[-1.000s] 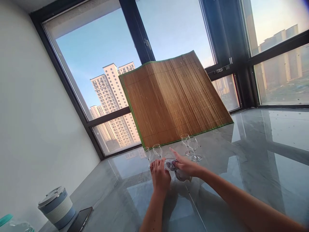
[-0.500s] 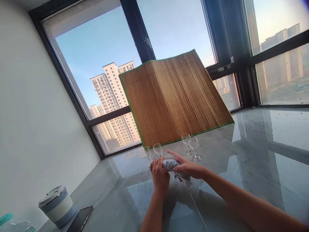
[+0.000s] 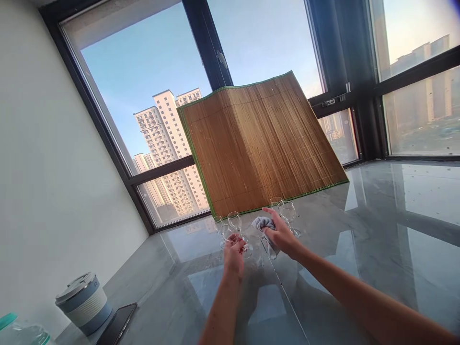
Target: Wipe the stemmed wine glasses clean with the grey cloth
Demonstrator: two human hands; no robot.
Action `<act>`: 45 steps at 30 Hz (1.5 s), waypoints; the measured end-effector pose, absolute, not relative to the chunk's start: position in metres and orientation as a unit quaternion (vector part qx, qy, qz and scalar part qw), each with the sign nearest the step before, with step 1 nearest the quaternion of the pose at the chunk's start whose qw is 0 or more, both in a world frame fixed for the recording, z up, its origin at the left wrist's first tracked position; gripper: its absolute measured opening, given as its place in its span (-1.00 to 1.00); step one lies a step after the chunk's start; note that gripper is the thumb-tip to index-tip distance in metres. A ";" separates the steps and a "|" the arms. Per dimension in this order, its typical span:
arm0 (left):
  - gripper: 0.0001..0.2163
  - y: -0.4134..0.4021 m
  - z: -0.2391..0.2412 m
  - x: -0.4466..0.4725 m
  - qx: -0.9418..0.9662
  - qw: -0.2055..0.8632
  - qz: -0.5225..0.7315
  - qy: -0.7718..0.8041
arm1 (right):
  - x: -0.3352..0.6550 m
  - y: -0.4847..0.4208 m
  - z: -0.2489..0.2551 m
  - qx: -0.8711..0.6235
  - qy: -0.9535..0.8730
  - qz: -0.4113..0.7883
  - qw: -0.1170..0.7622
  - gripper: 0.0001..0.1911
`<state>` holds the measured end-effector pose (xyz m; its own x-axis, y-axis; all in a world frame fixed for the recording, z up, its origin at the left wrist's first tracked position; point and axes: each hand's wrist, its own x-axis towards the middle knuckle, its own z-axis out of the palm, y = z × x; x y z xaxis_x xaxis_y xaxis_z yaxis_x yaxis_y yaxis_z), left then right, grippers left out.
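Note:
My left hand [image 3: 234, 258] is closed around a small clear stemmed glass [image 3: 226, 233], which tilts with its foot toward the right. Bunched in my right hand [image 3: 283, 238] is a grey-white cloth [image 3: 263, 223], part of it hanging below the fingers; the index finger points outward. The cloth and the held glass are apart. Just behind my left hand stand two more stemmed glasses, one with its bowl [image 3: 235, 220] plainly visible and another [image 3: 217, 223] at its left. Two others, a nearer glass [image 3: 288, 211] and a farther one [image 3: 276, 203], stand behind my right hand, which partly hides them.
A bamboo mat [image 3: 258, 148] with green edging leans against the window behind the glasses. On the glossy grey tabletop [image 3: 165, 292], at the lower left, are a lidded cup [image 3: 84, 304], a phone [image 3: 118, 323] and a clear bottle with a teal cap [image 3: 7, 320].
My hands have moved apart. The cloth has come off the glass and gone right with my right hand, while the glass stays in my left hand.

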<state>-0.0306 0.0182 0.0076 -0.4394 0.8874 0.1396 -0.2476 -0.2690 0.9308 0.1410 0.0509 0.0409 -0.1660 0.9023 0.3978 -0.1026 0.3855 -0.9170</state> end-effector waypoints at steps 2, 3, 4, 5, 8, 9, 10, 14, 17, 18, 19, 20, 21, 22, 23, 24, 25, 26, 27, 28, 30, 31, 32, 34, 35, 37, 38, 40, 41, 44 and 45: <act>-0.78 0.015 0.014 -0.031 0.299 0.488 0.722 0.388 | 0.136 0.056 0.033 -0.338 -0.655 0.401 0.545 -0.31; -0.78 0.013 0.017 -0.031 0.264 0.538 0.723 0.344 | 0.134 0.057 0.027 -0.337 -0.677 0.387 0.528 -0.30; -0.77 0.011 0.019 -0.031 0.231 0.578 0.722 0.303 | 0.130 0.058 0.022 -0.333 -0.698 0.379 0.508 -0.29; -0.77 0.009 0.021 -0.031 0.207 0.604 0.720 0.271 | 0.127 0.058 0.016 -0.328 -0.717 0.375 0.488 -0.28; -0.79 0.006 0.024 -0.030 0.198 0.628 0.717 0.228 | 0.118 0.057 0.000 -0.319 -0.744 0.390 0.438 -0.25; -0.80 0.006 0.024 -0.030 0.204 0.632 0.714 0.220 | 0.115 0.056 -0.004 -0.316 -0.743 0.413 0.421 -0.24; -0.82 0.006 0.024 -0.029 0.213 0.633 0.713 0.214 | 0.113 0.054 -0.007 -0.311 -0.737 0.443 0.404 -0.22; -0.82 0.006 0.024 -0.028 0.236 0.613 0.723 0.213 | 0.112 0.049 -0.006 -0.289 -0.672 0.573 0.370 -0.21; -0.80 0.009 0.024 -0.030 0.220 0.591 0.740 0.234 | 0.118 0.049 0.003 -0.313 -0.613 0.627 0.364 -0.17; -0.78 0.010 0.024 -0.031 0.210 0.583 0.745 0.249 | 0.120 0.050 0.006 -0.323 -0.601 0.631 0.370 -0.18; -0.76 0.012 0.023 -0.033 0.199 0.575 0.748 0.267 | 0.122 0.051 0.009 -0.331 -0.593 0.625 0.384 -0.20; -0.75 0.013 0.022 -0.034 0.190 0.568 0.749 0.285 | 0.124 0.052 0.012 -0.339 -0.592 0.609 0.404 -0.23; -0.73 0.014 0.021 -0.035 0.188 0.563 0.747 0.299 | 0.126 0.053 0.014 -0.348 -0.597 0.582 0.429 -0.26; -0.72 0.015 0.019 -0.035 0.196 0.560 0.743 0.310 | 0.126 0.054 0.016 -0.356 -0.606 0.548 0.453 -0.28; -0.71 0.016 0.017 -0.034 0.211 0.558 0.737 0.317 | 0.126 0.054 0.016 -0.360 -0.617 0.512 0.477 -0.29; -0.71 0.016 0.015 -0.032 0.232 0.556 0.730 0.323 | 0.125 0.054 0.016 -0.357 -0.627 0.482 0.496 -0.29; -0.70 0.015 0.013 -0.030 0.253 0.554 0.723 0.327 | 0.123 0.053 0.015 -0.346 -0.638 0.464 0.508 -0.29; -0.67 0.015 0.011 -0.027 0.273 0.552 0.716 0.330 | 0.121 0.052 0.013 -0.328 -0.649 0.460 0.510 -0.27; -0.64 0.014 0.010 -0.024 0.290 0.551 0.709 0.331 | 0.118 0.051 0.011 -0.307 -0.660 0.468 0.501 -0.25; -0.58 0.013 0.009 -0.021 0.306 0.551 0.702 0.331 | 0.116 0.049 0.008 -0.284 -0.673 0.481 0.486 -0.23; -0.47 0.010 0.008 -0.015 0.329 0.552 0.689 0.335 | 0.111 0.045 0.003 -0.246 -0.690 0.505 0.456 -0.22; -0.44 0.009 0.008 -0.013 0.335 0.552 0.683 0.341 | 0.110 0.044 0.000 -0.231 -0.693 0.514 0.449 -0.21; -0.42 0.008 0.009 -0.011 0.336 0.554 0.678 0.347 | 0.108 0.043 -0.002 -0.221 -0.690 0.523 0.448 -0.21; -0.42 0.005 0.011 -0.008 0.329 0.564 0.670 0.353 | 0.105 0.043 -0.005 -0.223 -0.671 0.545 0.451 -0.18; -0.43 0.004 0.012 -0.007 0.327 0.571 0.666 0.350 | 0.104 0.043 -0.007 -0.232 -0.660 0.555 0.450 -0.16; -0.43 0.003 0.011 -0.005 0.332 0.585 0.659 0.339 | 0.103 0.046 -0.010 -0.257 -0.645 0.559 0.453 -0.14; -0.43 0.002 0.010 -0.004 0.337 0.589 0.655 0.332 | 0.102 0.047 -0.011 -0.271 -0.643 0.550 0.458 -0.15; -0.40 0.003 0.005 0.000 0.361 0.595 0.646 0.314 | 0.100 0.051 -0.015 -0.303 -0.642 0.527 0.467 -0.22; -0.39 0.004 0.002 0.002 0.375 0.597 0.640 0.305 | 0.100 0.053 -0.017 -0.323 -0.641 0.513 0.471 -0.25; -0.43 0.010 -0.006 0.003 0.394 0.595 0.627 0.312 | 0.100 0.060 -0.021 -0.394 -0.646 0.452 0.473 -0.32; -0.44 0.013 -0.009 0.002 0.380 0.585 0.635 0.332 | 0.101 0.064 -0.022 -0.420 -0.650 0.421 0.473 -0.34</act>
<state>0.0023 0.0128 -0.0088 -0.0270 0.9953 0.0933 -0.4909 -0.0945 0.8661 0.1015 0.0638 -0.0219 -0.1991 0.9444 0.2616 0.1485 0.2929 -0.9445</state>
